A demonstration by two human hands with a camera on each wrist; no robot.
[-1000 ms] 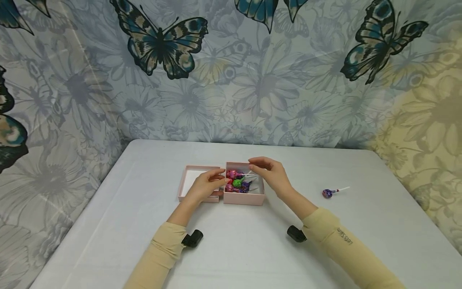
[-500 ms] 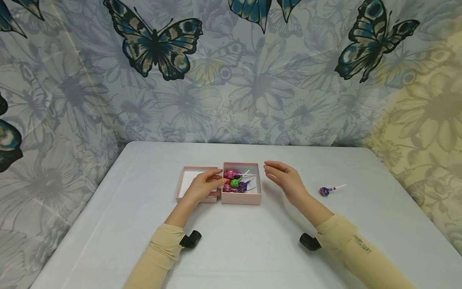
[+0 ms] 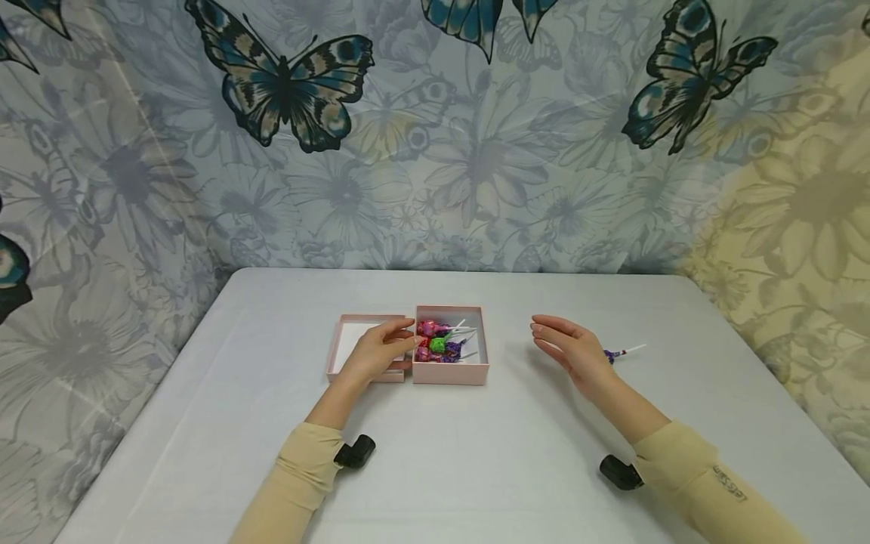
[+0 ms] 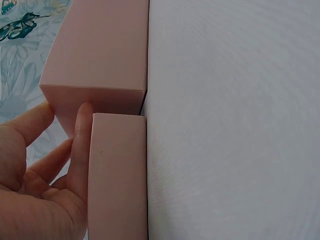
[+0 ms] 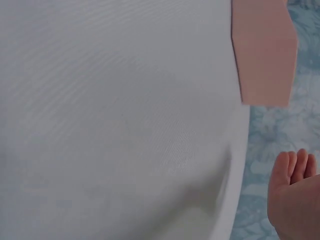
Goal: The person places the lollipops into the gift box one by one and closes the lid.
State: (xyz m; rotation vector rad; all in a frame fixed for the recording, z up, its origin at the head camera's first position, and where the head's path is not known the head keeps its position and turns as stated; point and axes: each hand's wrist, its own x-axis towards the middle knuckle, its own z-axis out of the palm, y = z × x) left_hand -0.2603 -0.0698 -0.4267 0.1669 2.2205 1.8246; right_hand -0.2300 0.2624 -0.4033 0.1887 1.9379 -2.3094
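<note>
A pink box stands on the table with several wrapped lollipops inside, red, green and purple, their white sticks toward the right. Against its left side lies the shallow pink lid, its white inside up. My left hand reaches over the lid, and its fairly straight fingers touch the box's left wall, as the left wrist view shows at the box wall. My right hand is held in the air right of the box, fingers loosely bent and nothing in them. Behind it a purple lollipop is partly hidden.
A white cloth covers the table. Its far edge meets a hanging fabric printed with flowers and butterflies. Black wrist cameras sit beneath both wrists, the left camera and the right camera.
My right hand has moved right, from the box's right rim to beside the single lollipop, partly covering it. My left hand stays at the box. The view has shifted slightly.
</note>
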